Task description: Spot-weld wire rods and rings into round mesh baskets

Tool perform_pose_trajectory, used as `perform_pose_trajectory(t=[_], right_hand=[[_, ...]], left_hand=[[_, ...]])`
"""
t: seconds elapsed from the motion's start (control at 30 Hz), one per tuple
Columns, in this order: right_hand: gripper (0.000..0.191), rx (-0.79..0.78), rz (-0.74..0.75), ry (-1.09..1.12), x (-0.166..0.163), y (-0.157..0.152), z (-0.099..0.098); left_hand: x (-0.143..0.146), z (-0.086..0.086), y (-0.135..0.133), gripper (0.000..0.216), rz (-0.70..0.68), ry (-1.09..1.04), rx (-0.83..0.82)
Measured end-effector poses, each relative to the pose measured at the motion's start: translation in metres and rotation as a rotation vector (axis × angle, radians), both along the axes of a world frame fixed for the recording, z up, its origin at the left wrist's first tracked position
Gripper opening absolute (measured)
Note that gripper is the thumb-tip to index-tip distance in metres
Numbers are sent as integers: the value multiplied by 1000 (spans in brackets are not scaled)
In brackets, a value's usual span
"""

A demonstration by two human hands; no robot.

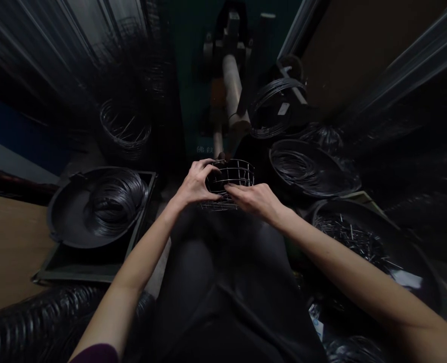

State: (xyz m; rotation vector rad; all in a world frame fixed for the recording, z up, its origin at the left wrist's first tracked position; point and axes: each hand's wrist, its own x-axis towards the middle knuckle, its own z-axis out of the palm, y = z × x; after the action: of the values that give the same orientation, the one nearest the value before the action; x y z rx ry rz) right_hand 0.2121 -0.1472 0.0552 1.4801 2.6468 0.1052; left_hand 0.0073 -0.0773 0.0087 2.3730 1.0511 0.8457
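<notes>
A small round wire basket frame (pixel 235 174) rests above my lap, made of thin metal rings and upright wires. My left hand (pixel 195 183) grips its left rim, fingers curled over the top ring. My right hand (pixel 257 199) lies against its front right side, fingers pinched on the wires near the lower ring. Both forearms reach in from the bottom of the view.
A dark pan of coiled wire rings (pixel 114 200) sits at left on a square tray (pixel 95 262). More pans of rings (pixel 302 169) and short wire pieces (pixel 359 239) stand at right. A machine with a pale roller (pixel 232 85) stands ahead. Stacked rings (pixel 125 128) are behind.
</notes>
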Motion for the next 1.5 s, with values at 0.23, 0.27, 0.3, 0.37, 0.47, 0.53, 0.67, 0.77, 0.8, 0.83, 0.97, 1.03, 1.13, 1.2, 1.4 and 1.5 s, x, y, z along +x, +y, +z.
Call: perform_pose_trajectory(t=[0.23, 0.27, 0.3, 0.37, 0.47, 0.53, 0.67, 0.77, 0.8, 0.83, 0.97, 1.03, 1.13, 1.2, 1.4, 1.5], right_hand=[[40, 32, 3, 11, 5, 11, -5], [40, 39, -2, 17, 5, 12, -6], [40, 43, -8, 25, 5, 13, -7], [39, 42, -19, 40, 4, 15, -6], [39, 34, -30, 50, 3, 17, -3], [39, 38, -30, 57, 2, 19, 0], [36, 30, -54, 60, 3, 22, -1], [37, 57, -76, 145, 8, 20, -11], [38, 80, -79, 191, 11, 19, -15], [38, 106, -83, 234, 13, 17, -19], [29, 198, -158, 299, 17, 18, -29], [26, 242, -207, 303, 16, 24, -28], [22, 268, -241, 331, 13, 35, -23], [22, 255, -239, 359, 11, 39, -22], [21, 235, -282, 401, 11, 42, -23], [18, 234, -306, 413, 12, 52, -24]], left_hand=[[4, 0, 12, 62, -19, -4, 9], [4, 0, 13, 62, -20, -3, 8], [3, 1, 14, 62, -20, 0, 6], [3, 2, 15, 62, -15, 5, 3], [4, 3, 18, 62, -9, 10, 6], [4, 3, 21, 63, -6, 17, 13], [3, 1, 28, 64, -33, 19, 7], [0, -1, 30, 67, -76, 7, -13], [-1, -1, 30, 67, -74, 16, -23], [-2, -1, 30, 68, -62, 30, -33], [-2, 2, 33, 66, -3, 48, -58], [-1, 3, 38, 68, 17, 31, -52], [0, 6, 47, 69, 34, 22, -52], [1, 7, 51, 69, 20, 21, -52], [0, 8, 58, 70, -1, 26, -35], [1, 7, 70, 71, 0, 26, -55]])
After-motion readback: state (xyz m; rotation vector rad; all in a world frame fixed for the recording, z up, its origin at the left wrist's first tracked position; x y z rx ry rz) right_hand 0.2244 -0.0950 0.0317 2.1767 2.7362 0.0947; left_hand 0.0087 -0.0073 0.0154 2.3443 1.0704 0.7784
